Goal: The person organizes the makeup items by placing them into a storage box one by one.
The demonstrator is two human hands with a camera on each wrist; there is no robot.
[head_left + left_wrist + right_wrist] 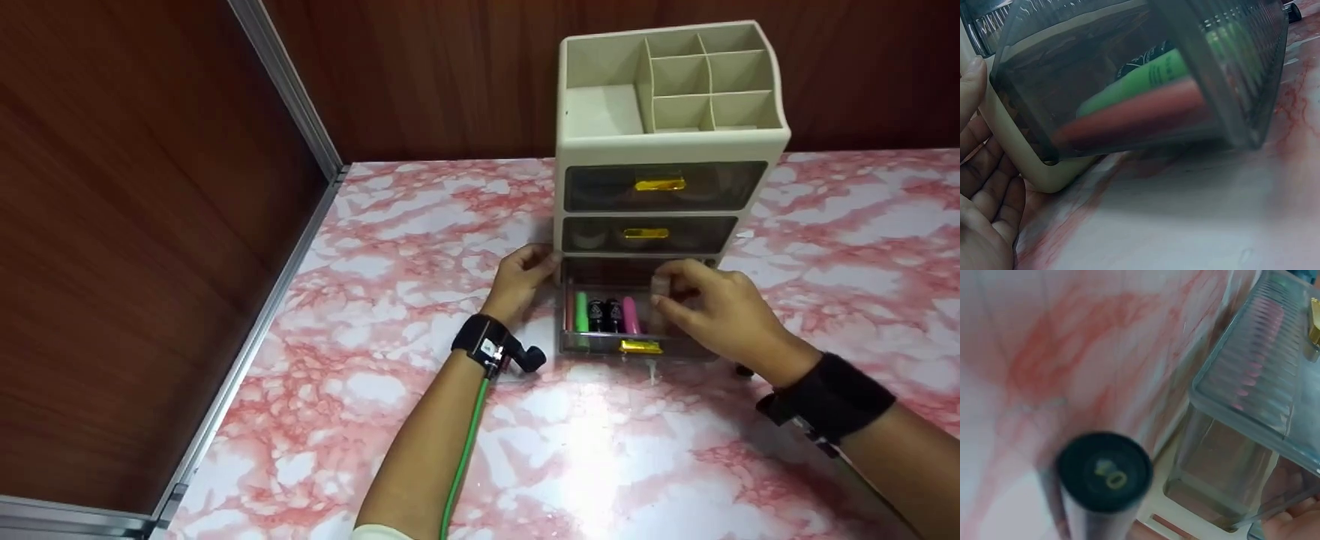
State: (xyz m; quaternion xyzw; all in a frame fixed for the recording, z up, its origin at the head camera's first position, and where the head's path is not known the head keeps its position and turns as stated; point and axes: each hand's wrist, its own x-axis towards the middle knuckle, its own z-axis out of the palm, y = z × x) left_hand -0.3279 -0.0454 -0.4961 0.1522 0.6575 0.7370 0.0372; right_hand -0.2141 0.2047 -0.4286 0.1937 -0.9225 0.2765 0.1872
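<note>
A cream desk organizer (673, 142) stands upright, its clear bottom drawer (564, 341) pulled out. Inside lie a green tube (581, 309), a reddish tube (1134, 112), two black items (604, 315) and a pink tube (630, 315). Against the organizer's left edge rests my left hand (520, 281); the thumb touches the frame and the fingers bend loosely beside it. Over the drawer's right part, my right hand (716, 307) pinches a small pale translucent item (660, 289) between thumb and index finger. Its exact kind is unclear.
Two closed drawers (600, 191) with gold handles sit above, under a compartmented top. A black-capped cylinder (1103, 472) is right of the drawer, mostly hidden in the head view. Wooden panels (450, 82) border the marbled red-white table (360, 300) behind and left.
</note>
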